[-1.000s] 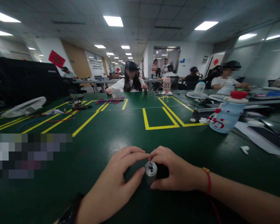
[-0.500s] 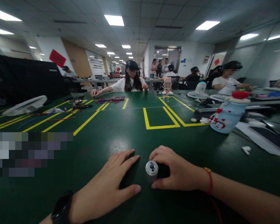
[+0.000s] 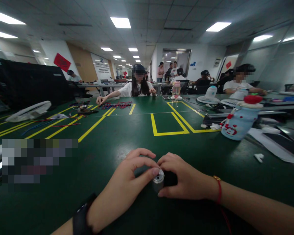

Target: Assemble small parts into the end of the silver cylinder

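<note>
A small silver cylinder, which looks like an electric motor (image 3: 158, 186), stands upright on the green table (image 3: 107, 209) with its shaft end up. Round its right side and back curl the fingers of my right hand (image 3: 188, 178), the thumb at the front. My left hand (image 3: 131, 178) reaches over from the left. Its thumb and index finger close together at the short shaft on top, covering most of it, while the other fingers arch behind. The tips' exact contact with the shaft is partly hidden.
Yellow tape lines (image 3: 170, 133) mark the table. On the right are a light blue bottle (image 3: 240, 122), white earbuds (image 3: 259, 157) and a dark phone on paper. Left, red and blue wires (image 3: 117, 104) and a white fan (image 3: 28, 111) lie. A person (image 3: 138, 83) sits opposite.
My left hand has moved right and up from the table, bringing thumb and index finger onto the motor's top. My right hand keeps its hold, almost unmoved.
</note>
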Demonstrator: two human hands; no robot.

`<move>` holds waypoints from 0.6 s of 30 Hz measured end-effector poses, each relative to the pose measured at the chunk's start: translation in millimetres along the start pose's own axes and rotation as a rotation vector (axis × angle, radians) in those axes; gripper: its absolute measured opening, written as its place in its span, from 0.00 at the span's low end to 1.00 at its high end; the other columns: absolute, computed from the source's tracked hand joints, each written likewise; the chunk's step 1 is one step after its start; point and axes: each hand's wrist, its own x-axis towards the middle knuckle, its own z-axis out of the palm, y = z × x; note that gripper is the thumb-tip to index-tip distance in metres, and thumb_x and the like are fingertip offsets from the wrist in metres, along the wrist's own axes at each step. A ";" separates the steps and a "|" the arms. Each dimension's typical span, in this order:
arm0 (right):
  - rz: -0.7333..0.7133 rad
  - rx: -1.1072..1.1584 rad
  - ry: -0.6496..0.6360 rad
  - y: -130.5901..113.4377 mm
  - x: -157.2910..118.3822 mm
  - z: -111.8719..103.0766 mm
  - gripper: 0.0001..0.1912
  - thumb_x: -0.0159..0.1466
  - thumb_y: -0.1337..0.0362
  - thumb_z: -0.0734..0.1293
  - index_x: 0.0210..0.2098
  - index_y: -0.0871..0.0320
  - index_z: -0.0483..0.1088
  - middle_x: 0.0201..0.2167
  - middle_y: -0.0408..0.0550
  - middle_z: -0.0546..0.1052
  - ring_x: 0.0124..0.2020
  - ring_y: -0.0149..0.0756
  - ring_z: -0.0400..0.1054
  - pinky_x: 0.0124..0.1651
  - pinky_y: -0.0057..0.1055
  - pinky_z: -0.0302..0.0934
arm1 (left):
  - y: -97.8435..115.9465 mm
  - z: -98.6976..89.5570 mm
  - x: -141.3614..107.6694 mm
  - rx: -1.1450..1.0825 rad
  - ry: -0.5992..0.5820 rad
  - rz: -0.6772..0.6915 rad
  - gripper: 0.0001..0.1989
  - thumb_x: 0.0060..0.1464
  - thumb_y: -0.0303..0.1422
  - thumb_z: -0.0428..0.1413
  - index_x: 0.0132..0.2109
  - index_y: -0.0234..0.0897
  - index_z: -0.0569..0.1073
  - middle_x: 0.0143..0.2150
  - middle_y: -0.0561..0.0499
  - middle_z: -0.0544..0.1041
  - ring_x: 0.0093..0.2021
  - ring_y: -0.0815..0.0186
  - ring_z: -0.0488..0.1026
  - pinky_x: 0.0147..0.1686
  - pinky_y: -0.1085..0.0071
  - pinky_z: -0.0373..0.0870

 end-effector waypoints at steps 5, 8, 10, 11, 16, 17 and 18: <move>-0.015 0.014 0.010 2.1 -0.3 0.7 0.20 0.54 0.53 0.75 0.41 0.55 0.72 0.45 0.45 0.73 0.46 0.40 0.64 0.51 0.38 0.55 | -4.7 -0.5 -2.7 -0.044 0.025 0.063 0.06 0.60 0.30 0.56 0.36 0.42 0.78 0.42 0.53 0.74 0.43 0.65 0.73 0.45 0.68 0.66; -0.001 0.010 0.004 1.5 -0.5 0.8 0.20 0.53 0.54 0.76 0.41 0.56 0.72 0.44 0.45 0.73 0.46 0.40 0.64 0.50 0.38 0.55 | -1.5 2.3 -1.4 -0.050 0.042 0.098 0.07 0.60 0.27 0.56 0.36 0.40 0.77 0.39 0.53 0.74 0.41 0.66 0.72 0.44 0.70 0.66; 0.007 0.008 0.000 0.2 -0.6 0.2 0.19 0.53 0.54 0.76 0.41 0.56 0.72 0.44 0.45 0.73 0.45 0.40 0.63 0.50 0.38 0.56 | 1.3 2.2 -0.2 -0.047 0.059 0.110 0.07 0.60 0.26 0.55 0.35 0.40 0.76 0.39 0.53 0.74 0.42 0.67 0.72 0.45 0.70 0.66; 0.010 0.007 -0.002 -0.5 -0.6 -0.2 0.19 0.53 0.54 0.76 0.41 0.56 0.72 0.44 0.45 0.73 0.45 0.40 0.63 0.50 0.38 0.56 | 1.9 1.3 0.2 -0.043 0.071 0.116 0.07 0.61 0.26 0.54 0.36 0.40 0.76 0.40 0.53 0.74 0.42 0.67 0.72 0.45 0.70 0.67; 0.017 0.006 -0.014 -2.7 0.2 -1.9 0.19 0.53 0.55 0.76 0.40 0.56 0.72 0.43 0.46 0.73 0.45 0.41 0.63 0.49 0.39 0.56 | -10.5 -3.9 -6.2 0.020 0.024 0.062 0.07 0.62 0.28 0.53 0.37 0.41 0.75 0.41 0.53 0.74 0.43 0.64 0.72 0.46 0.68 0.68; 0.019 0.006 -0.015 -2.8 0.3 -2.1 0.19 0.53 0.55 0.76 0.40 0.56 0.72 0.43 0.46 0.73 0.44 0.41 0.63 0.49 0.39 0.56 | -15.3 -3.8 -9.5 0.034 -0.002 0.035 0.06 0.62 0.29 0.53 0.38 0.41 0.74 0.41 0.52 0.75 0.43 0.64 0.72 0.46 0.67 0.68; 0.020 0.006 -0.013 -2.9 0.3 -2.2 0.19 0.53 0.55 0.76 0.40 0.56 0.72 0.43 0.46 0.73 0.44 0.41 0.63 0.49 0.39 0.56 | -20.1 -3.4 -13.4 0.048 -0.029 0.003 0.06 0.63 0.29 0.52 0.39 0.41 0.74 0.42 0.52 0.75 0.44 0.63 0.72 0.46 0.66 0.69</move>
